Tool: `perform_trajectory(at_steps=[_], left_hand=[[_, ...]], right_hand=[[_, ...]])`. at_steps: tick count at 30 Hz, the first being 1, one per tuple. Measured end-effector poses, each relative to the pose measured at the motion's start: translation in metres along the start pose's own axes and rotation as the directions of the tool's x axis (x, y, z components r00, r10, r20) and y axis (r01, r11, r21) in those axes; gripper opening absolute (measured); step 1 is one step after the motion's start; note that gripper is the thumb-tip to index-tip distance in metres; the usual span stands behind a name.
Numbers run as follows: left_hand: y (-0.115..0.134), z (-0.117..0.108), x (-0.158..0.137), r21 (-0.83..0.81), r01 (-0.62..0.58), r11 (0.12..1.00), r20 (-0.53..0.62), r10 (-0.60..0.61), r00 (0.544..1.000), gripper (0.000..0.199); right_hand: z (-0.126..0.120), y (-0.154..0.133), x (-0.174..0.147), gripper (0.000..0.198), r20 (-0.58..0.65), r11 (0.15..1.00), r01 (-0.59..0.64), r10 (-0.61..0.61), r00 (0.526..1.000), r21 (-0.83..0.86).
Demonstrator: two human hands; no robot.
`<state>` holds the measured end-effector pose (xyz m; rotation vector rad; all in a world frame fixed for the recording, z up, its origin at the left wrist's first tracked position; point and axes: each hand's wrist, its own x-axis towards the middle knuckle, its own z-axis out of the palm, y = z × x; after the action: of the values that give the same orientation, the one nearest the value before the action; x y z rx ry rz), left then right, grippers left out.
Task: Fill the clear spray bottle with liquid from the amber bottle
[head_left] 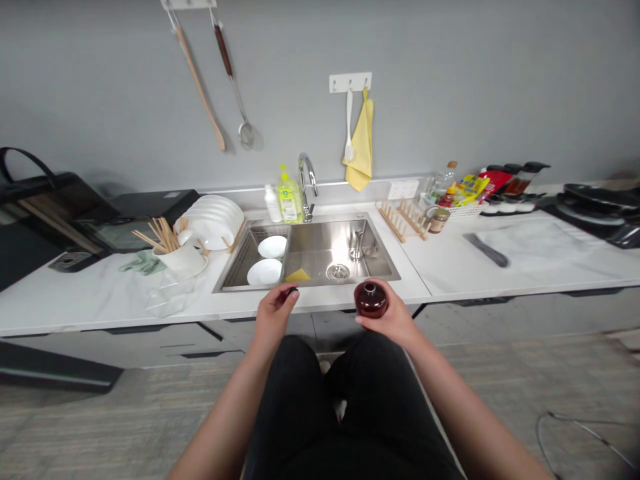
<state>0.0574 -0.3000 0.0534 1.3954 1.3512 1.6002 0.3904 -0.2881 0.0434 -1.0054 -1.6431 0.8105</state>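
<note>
My right hand (393, 319) is wrapped round a dark red, glossy bottle (371, 303) held upright in front of the counter edge. The bottle's small round neck is uncovered and faces up toward me. Pinched between the thumb and fingers of my left hand (277, 308) is a small dark cap (292, 291), partly hidden by the fingertips. Both hands are at the near side of the steel sink (320, 247), apart from each other. Inside the sink's left part, a drying basket (240, 257) holds two white bowls (265, 272).
Left of the sink stand a rack of white plates (215, 223), a white container (183, 260) of chopsticks and a clear plastic box (170, 298). Behind it are a green soap bottle (290, 199) and the faucet (306, 180). A wooden rack (404, 221) and a jar (439, 221) stand to the right.
</note>
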Motion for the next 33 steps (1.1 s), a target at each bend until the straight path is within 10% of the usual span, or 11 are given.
perform_trajectory(at_steps=[11,23,33], left_hand=[[-0.085,-0.015,0.047,0.422,0.07,0.904,0.039,-0.095,0.995,0.041],[-0.101,0.007,0.038,0.719,-0.339,0.607,0.353,0.101,0.93,0.041],[-0.103,0.007,0.036,0.765,-0.408,0.498,0.438,0.062,0.897,0.05]], right_hand=[[-0.09,0.073,0.048,0.091,-0.327,0.973,-0.084,0.011,0.945,-0.213],[-0.143,0.136,0.06,0.097,-0.422,0.972,-0.14,0.048,0.906,-0.19],[-0.154,0.173,0.069,0.102,-0.438,0.988,-0.094,0.032,0.899,-0.12]])
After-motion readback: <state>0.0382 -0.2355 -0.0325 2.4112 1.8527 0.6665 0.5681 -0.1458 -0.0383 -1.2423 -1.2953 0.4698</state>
